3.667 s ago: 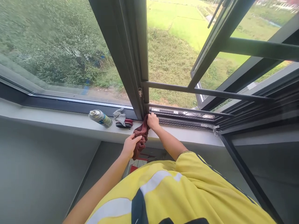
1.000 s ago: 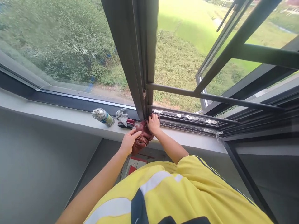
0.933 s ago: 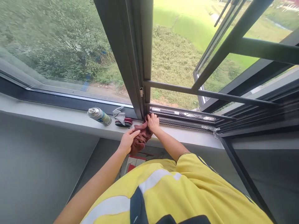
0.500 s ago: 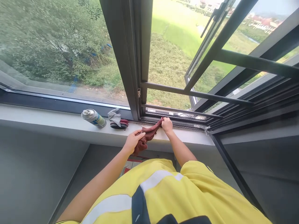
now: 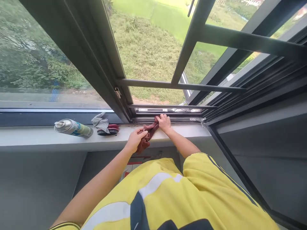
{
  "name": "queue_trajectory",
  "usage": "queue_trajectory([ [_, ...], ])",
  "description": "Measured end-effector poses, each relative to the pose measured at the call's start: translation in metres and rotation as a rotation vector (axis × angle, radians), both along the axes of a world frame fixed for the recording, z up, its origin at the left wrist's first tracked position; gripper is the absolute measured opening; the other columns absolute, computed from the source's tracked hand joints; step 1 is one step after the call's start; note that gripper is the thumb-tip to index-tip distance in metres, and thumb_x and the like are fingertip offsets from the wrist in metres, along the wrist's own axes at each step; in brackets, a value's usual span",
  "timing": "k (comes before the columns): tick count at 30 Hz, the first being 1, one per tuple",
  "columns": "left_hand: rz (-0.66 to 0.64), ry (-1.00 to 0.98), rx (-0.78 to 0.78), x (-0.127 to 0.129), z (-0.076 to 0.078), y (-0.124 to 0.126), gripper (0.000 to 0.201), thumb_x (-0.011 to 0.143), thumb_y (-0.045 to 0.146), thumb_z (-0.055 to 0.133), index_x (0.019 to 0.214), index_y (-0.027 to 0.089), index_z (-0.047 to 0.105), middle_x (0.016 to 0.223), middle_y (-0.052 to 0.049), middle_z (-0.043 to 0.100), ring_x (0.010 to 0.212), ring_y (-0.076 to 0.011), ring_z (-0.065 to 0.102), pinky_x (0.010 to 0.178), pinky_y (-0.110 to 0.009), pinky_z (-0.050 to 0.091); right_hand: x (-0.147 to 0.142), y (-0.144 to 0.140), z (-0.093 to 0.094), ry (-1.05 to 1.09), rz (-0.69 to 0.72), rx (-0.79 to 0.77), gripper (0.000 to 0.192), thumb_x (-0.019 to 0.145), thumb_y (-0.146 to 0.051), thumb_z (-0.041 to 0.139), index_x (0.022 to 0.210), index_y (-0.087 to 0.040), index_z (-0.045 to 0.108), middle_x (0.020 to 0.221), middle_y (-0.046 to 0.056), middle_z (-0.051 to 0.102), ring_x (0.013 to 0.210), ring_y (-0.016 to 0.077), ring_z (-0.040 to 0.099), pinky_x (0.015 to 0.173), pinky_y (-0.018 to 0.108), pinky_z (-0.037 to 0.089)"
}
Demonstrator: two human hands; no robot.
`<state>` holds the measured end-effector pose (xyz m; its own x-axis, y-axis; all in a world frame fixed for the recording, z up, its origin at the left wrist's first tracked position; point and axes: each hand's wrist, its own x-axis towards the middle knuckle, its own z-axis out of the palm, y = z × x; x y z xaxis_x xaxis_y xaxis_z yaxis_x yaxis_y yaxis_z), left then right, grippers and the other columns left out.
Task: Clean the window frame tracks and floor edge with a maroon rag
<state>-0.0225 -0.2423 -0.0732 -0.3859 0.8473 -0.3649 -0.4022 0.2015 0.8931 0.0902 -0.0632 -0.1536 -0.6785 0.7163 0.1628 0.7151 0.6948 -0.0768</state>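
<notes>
Pinching a bunched maroon cloth (image 5: pixel 143 145) in the head view, the left hand (image 5: pixel 134 140) has thumb and fingers closed on it at the edge of the white sill (image 5: pixel 189 130). The right hand (image 5: pixel 164 122) grips the cloth's far end, apparently against the window track (image 5: pixel 183 120), though its fingers hide the contact. Leftward on the sill are a brush (image 5: pixel 113 129), a gray rag (image 5: pixel 100 122) draped on it, and a spray can (image 5: pixel 73 127).

The place was a room of undetermined use: a pale sill (image 5: pixel 189 130) met a dark window frame (image 5: pixel 82 44) above a grey wall (image 5: pixel 40 179), and the field (image 5: pixel 165 19) outside, viewed from above, indicated an upper floor.
</notes>
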Motion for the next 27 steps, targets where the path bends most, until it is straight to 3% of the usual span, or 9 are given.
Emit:
queue_trajectory([
  [5, -0.173, 0.018, -0.056, 0.032, 0.007, 0.025, 0.043, 0.061, 0.034, 0.078, 0.095, 0.013, 0.065, 0.088, -0.008, 0.069, 0.075, -0.018, 0.064, 0.067, -0.028, 0.05, 0.105, 0.04, -0.009, 0.016, -0.353, -0.032, 0.037, 0.097, -0.03, 0.03, 0.122, -0.034, 0.058, 0.111, 0.011, 0.048, 0.102, 0.0249, 0.037, 0.083, 0.036, 0.03],
  [10, -0.251, -0.128, -0.08, 0.045, 0.041, 0.021, 0.047, 0.059, 0.029, 0.081, 0.099, 0.015, 0.063, 0.086, -0.008, 0.069, 0.07, -0.0178, 0.065, 0.063, -0.027, 0.051, 0.162, 0.063, -0.008, 0.149, -0.635, -0.084, 0.038, 0.093, -0.016, 0.032, 0.117, -0.022, 0.061, 0.111, 0.014, 0.048, 0.103, 0.0246, 0.041, 0.085, 0.036, 0.034],
  [13, -0.272, -0.162, -0.069, 0.035, 0.066, 0.008, 0.045, 0.062, 0.028, 0.079, 0.102, 0.017, 0.063, 0.089, -0.008, 0.07, 0.07, -0.018, 0.066, 0.06, -0.026, 0.052, 0.186, 0.066, 0.002, 0.453, -0.778, -0.24, 0.028, 0.088, -0.013, 0.039, 0.1, -0.013, 0.065, 0.109, 0.015, 0.052, 0.098, 0.0216, 0.048, 0.089, 0.034, 0.038],
  [16, -0.17, -0.195, -0.06, 0.019, 0.08, 0.001, 0.038, 0.064, 0.022, 0.076, 0.1, 0.017, 0.063, 0.087, -0.007, 0.07, 0.066, -0.0164, 0.065, 0.057, -0.024, 0.052, 0.207, 0.067, 0.011, 0.817, -0.925, -0.465, 0.018, 0.085, -0.014, 0.045, 0.083, -0.01, 0.063, 0.088, 0.012, 0.059, 0.081, 0.017, 0.056, 0.079, 0.03, 0.046],
  [18, -0.106, -0.217, -0.055, 0.014, 0.08, 0.004, 0.035, 0.067, 0.017, 0.072, 0.1, 0.017, 0.064, 0.085, -0.007, 0.07, 0.065, -0.0157, 0.065, 0.057, -0.024, 0.053, 0.216, 0.071, 0.017, 0.912, -0.966, -0.542, 0.018, 0.085, -0.016, 0.045, 0.078, -0.009, 0.06, 0.073, 0.009, 0.059, 0.068, 0.0144, 0.057, 0.068, 0.026, 0.049],
  [20, -0.088, -0.244, -0.06, 0.018, 0.074, 0.014, 0.032, 0.07, 0.014, 0.068, 0.102, 0.016, 0.063, 0.085, -0.008, 0.07, 0.067, -0.0156, 0.066, 0.059, -0.024, 0.054, 0.214, 0.08, 0.022, 0.953, -1.02, -0.519, 0.022, 0.088, -0.016, 0.039, 0.083, -0.009, 0.059, 0.071, 0.008, 0.059, 0.064, 0.0137, 0.058, 0.062, 0.024, 0.05],
  [24, -0.111, -0.357, -0.143, 0.049, 0.053, 0.039, 0.025, 0.074, 0.009, 0.061, 0.098, 0.012, 0.063, 0.086, -0.01, 0.069, 0.068, -0.015, 0.066, 0.061, -0.024, 0.054, 0.185, 0.095, 0.026, 1.003, -1.212, -0.292, 0.036, 0.09, -0.015, 0.026, 0.114, -0.006, 0.052, 0.103, 0.02, 0.057, 0.097, 0.0225, 0.058, 0.08, 0.033, 0.049],
  [27, -0.24, -0.377, -0.149, 0.069, 0.041, 0.047, 0.025, 0.072, 0.007, 0.062, 0.097, 0.011, 0.065, 0.09, -0.011, 0.07, 0.069, -0.0153, 0.066, 0.061, -0.023, 0.054, 0.165, 0.096, 0.015, 0.828, -1.27, -0.163, 0.042, 0.088, -0.023, 0.039, 0.125, -0.008, 0.048, 0.123, 0.025, 0.044, 0.117, 0.032, 0.045, 0.094, 0.044, 0.041],
])
